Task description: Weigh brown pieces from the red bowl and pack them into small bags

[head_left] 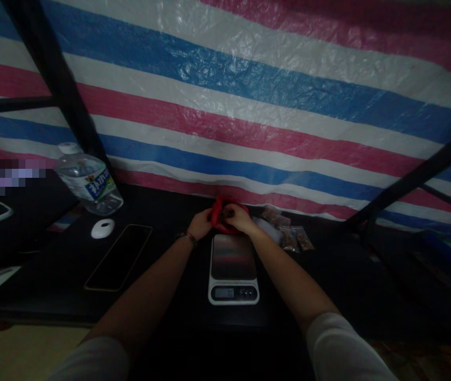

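A red plastic bag (218,206) stands open behind the scale, with dark brown bits inside. My left hand (200,224) grips its left side, fingertips hidden behind the rim. My right hand (238,218) reaches into the bag's mouth from the right, fingers curled together among the brown bits; what they pinch is too dark to make out. Just in front of the bag lies a white digital kitchen scale (234,271) with nothing on its metal plate. Its display is lit, but the digits are unreadable. Right of the bag are several small clear bags (289,239) of brown bits.
Whitish clear plastic (267,228) lies beside the small filled bags. On the left are a phone (119,257), a white oval object (102,228) and a large clear bottle (90,180). Striped sheeting (249,116) hangs behind the black table, with dark slanted frame bars (66,100) at both sides.
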The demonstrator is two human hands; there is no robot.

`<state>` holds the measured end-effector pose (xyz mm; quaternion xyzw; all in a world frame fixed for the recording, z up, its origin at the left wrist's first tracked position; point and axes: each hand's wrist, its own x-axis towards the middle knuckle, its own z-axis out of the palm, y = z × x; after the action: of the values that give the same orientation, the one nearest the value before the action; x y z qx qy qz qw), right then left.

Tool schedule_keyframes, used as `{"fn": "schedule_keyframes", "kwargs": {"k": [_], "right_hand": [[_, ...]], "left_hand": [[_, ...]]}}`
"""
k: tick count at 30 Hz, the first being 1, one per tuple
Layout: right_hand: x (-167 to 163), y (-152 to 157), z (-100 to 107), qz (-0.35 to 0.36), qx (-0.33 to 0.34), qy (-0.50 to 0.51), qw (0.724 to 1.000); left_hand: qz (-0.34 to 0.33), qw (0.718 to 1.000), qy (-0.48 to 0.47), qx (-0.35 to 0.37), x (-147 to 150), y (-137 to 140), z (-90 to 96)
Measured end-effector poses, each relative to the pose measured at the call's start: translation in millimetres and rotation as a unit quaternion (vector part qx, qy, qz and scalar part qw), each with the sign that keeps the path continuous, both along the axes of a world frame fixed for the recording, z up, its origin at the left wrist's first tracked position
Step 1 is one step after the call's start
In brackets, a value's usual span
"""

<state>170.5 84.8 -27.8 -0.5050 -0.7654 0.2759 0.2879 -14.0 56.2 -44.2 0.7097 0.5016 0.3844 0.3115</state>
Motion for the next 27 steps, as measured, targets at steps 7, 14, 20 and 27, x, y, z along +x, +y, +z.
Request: {"fn": "schedule_keyframes", "kwargs": {"k": [7, 14, 20, 27], "right_hand": [[-2.0, -4.9, 6.1, 0.008, -0.042, 0.034, 0.999], [-1.6, -5.2, 2.1, 0.019, -0.060, 0.072, 0.995], [-1.7, -6.5, 3.9, 0.034, -0.065, 0.115, 0.991], [14.3, -4.1, 6.4, 0.048, -0.069, 0.176, 0.981]], "left_hand": [[-0.039, 0.998, 0.018, 0.049, 2.0, 1.3, 0.2], [0.066, 0.994, 0.014, 0.081, -0.1, 2.0, 3.7], [0.050, 0.998, 0.026, 0.021, 1.1, -1.4, 5.8], [0.056, 0.998, 0.015, 0.008, -0.4, -5.5, 12.3]]}}
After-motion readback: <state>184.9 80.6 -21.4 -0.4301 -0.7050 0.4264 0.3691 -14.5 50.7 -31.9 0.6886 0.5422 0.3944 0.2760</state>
